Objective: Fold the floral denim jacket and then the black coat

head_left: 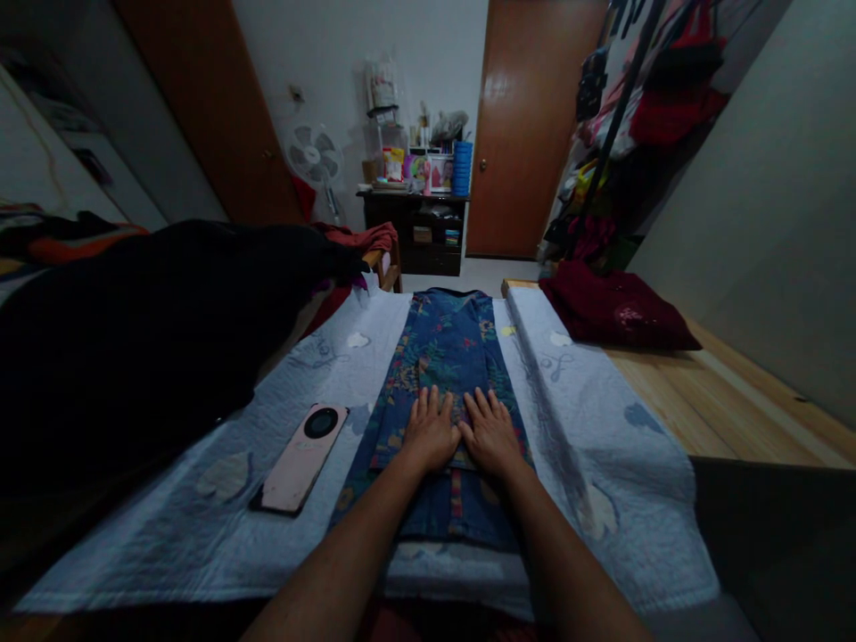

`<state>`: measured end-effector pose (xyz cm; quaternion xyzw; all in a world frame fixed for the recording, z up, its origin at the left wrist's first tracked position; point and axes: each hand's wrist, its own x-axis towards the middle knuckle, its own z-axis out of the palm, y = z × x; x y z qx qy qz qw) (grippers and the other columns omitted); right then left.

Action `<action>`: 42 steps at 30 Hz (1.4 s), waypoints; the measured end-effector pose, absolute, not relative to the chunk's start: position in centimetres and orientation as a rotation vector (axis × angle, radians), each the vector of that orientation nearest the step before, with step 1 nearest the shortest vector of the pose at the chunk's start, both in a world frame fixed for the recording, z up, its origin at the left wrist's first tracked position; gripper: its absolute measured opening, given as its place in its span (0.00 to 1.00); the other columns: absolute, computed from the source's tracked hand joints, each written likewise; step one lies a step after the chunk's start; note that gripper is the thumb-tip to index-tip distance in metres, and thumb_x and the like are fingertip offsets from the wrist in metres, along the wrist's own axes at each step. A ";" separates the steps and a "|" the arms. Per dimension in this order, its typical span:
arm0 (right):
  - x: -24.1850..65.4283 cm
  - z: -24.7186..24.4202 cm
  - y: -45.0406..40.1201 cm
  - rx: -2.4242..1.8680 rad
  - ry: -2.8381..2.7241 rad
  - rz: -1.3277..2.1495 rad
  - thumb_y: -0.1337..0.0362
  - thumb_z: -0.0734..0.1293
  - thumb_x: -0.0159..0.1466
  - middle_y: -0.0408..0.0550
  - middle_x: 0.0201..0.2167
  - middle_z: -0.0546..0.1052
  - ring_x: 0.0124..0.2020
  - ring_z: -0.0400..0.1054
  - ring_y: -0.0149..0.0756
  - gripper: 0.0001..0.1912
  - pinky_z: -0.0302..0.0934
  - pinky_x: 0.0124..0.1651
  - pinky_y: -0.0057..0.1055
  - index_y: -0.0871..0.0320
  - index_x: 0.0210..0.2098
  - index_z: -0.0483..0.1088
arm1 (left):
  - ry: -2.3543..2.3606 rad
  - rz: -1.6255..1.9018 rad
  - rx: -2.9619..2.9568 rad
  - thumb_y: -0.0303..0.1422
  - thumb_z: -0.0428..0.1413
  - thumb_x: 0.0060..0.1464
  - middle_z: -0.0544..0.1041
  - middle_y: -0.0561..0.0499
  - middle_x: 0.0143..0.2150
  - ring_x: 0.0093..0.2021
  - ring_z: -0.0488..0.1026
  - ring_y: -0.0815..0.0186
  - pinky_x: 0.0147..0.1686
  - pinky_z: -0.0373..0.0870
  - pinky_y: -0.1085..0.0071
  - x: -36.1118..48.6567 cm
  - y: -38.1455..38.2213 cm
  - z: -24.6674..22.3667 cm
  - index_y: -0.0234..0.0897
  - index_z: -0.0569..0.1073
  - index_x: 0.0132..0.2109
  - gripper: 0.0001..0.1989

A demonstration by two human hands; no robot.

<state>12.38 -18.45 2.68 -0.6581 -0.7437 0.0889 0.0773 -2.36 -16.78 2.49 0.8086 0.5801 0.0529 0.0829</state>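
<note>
Head view: left hand (432,434) and right hand (491,434), flat and ungripping, are resting atop the folded floral garment (451,339), its length running forward.

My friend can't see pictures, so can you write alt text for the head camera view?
The left hand and right hand rest on a folded blue floral garment, on a pale quilted cover. A pink phone lies face down at left; a white fan and wooden door stand behind.

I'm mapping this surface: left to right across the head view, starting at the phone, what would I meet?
Pink rectangular phone with round black camera disc → folded blue floral-print fabric garment → dark-red cloth bundle
</note>
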 end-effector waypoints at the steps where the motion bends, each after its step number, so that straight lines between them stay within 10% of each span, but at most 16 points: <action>1: 12.4 2.7 -18.5 -1.987 -2.210 0.263 0.49 0.53 0.68 0.50 0.70 0.48 0.70 0.35 0.51 0.32 0.34 0.67 0.48 0.54 0.68 0.50 | 1.734 0.158 2.409 0.44 0.46 0.59 0.48 0.37 0.71 0.70 0.42 0.45 0.64 0.46 0.50 -2.4 -16.7 2.4 0.35 0.51 0.69 0.35; 23: 14.8 2.0 -14.8 -2.031 -2.166 0.145 0.43 0.53 0.67 0.61 0.69 0.48 0.70 0.38 0.51 0.39 0.36 0.66 0.45 0.63 0.68 0.49 | 1.725 0.152 2.404 0.59 0.49 0.51 0.47 0.36 0.71 0.70 0.39 0.41 0.64 0.45 0.47 -2.3 -16.8 2.3 0.38 0.51 0.69 0.46; 31: 16.3 4.1 -11.9 -1.997 -2.039 0.156 0.61 0.50 0.70 0.58 0.48 0.76 0.51 0.68 0.41 0.22 0.56 0.56 0.33 0.62 0.51 0.70 | 1.774 0.080 2.427 0.57 0.52 0.49 0.62 0.35 0.65 0.66 0.53 0.40 0.63 0.44 0.42 -1.5 -16.7 5.4 0.37 0.63 0.63 0.40; 36: 16.3 2.7 -9.6 -1.873 -2.004 0.033 0.70 0.52 0.66 0.60 0.61 0.65 0.63 0.57 0.40 0.25 0.50 0.63 0.34 0.70 0.61 0.59 | 1.774 0.240 2.550 0.44 0.47 0.60 0.64 0.41 0.65 0.66 0.54 0.51 0.65 0.43 0.48 0.1 -14.0 6.5 0.36 0.70 0.55 0.23; 42: 15.4 0.6 -9.6 -1.963 -2.092 0.072 0.62 0.55 0.68 0.61 0.66 0.56 0.67 0.48 0.47 0.27 0.44 0.66 0.42 0.68 0.64 0.57 | 1.687 0.164 2.501 0.46 0.47 0.59 0.52 0.45 0.71 0.70 0.46 0.54 0.66 0.46 0.53 0.9 -11.8 3.6 0.36 0.55 0.67 0.34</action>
